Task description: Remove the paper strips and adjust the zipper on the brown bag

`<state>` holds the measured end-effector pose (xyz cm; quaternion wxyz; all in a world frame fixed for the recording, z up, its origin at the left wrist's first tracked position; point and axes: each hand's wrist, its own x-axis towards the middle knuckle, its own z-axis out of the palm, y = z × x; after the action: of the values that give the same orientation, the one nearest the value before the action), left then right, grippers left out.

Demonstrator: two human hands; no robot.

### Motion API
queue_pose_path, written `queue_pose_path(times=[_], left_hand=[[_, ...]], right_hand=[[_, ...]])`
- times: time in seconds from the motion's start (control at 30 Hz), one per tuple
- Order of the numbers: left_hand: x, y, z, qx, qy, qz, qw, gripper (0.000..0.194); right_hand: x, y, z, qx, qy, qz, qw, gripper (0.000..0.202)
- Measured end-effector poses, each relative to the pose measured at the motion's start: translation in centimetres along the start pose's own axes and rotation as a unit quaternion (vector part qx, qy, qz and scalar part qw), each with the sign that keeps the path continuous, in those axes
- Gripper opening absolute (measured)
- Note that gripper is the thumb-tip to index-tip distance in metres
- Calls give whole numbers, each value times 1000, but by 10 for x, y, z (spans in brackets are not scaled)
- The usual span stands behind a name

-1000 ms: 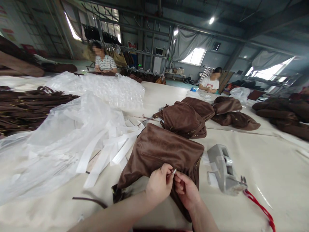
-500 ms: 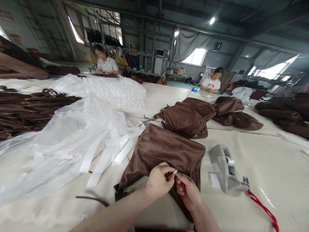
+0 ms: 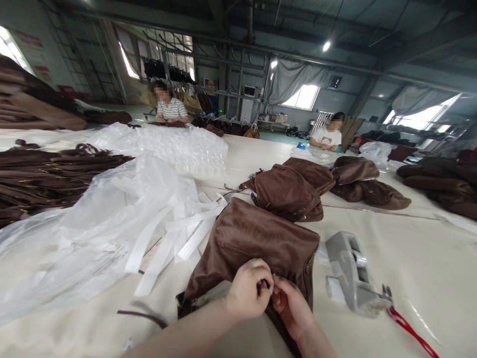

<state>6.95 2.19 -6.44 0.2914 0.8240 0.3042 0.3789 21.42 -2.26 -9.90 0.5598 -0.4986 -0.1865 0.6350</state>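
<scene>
A brown leather-look bag [image 3: 257, 233] lies on the table in front of me, its strap [image 3: 282, 332] running down toward me under my hands. Over its lower edge, my left hand [image 3: 249, 292] is closed in a pinch, fingers curled. My right hand [image 3: 292, 304] meets it fingertip to fingertip, also pinching. Between the fingertips shows a small white strip [image 3: 271, 288], mostly hidden by the fingers. Which hand bears more of it is unclear. A grey tape dispenser [image 3: 348, 273] stands right of the bag.
Red-handled scissors [image 3: 412, 328] lie by the dispenser. White strips [image 3: 194, 241] and clear plastic bags [image 3: 122, 199] spread at left, near a pile of brown straps [image 3: 55, 179]. More brown bags [image 3: 288, 191] lie beyond. Two people [image 3: 171, 108] [image 3: 327, 135] sit across the table.
The view has tilted slightly upward, so things sit lower in the picture. My left hand has turned and its fingers now cover more of the small white strip.
</scene>
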Motion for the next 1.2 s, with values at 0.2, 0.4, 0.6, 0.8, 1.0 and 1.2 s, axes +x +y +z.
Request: queue_pose_path(times=[0.2,0.4,0.6,0.8,1.0,1.2], left_hand=[[22,-7,-11,9,-6,-53,999,25],[56,-2,-12,169,-187,57,966,18],[97,3,0,293,-314,100,898,10],[112,11,14,385,-370,110,838,25],[92,10,31,440,-344,197,805,4],[83,-1,26,430,-297,186,832,14]], right_hand=[[-2,12,3,-454,82,-191,866,19],[-4,18,11,-673,98,-253,688,15],[0,10,14,-696,64,-254,669,16],[-1,11,8,-694,122,-211,678,18],[4,3,-16,-695,140,-204,674,20],[16,-13,-32,-701,138,-228,661,21]])
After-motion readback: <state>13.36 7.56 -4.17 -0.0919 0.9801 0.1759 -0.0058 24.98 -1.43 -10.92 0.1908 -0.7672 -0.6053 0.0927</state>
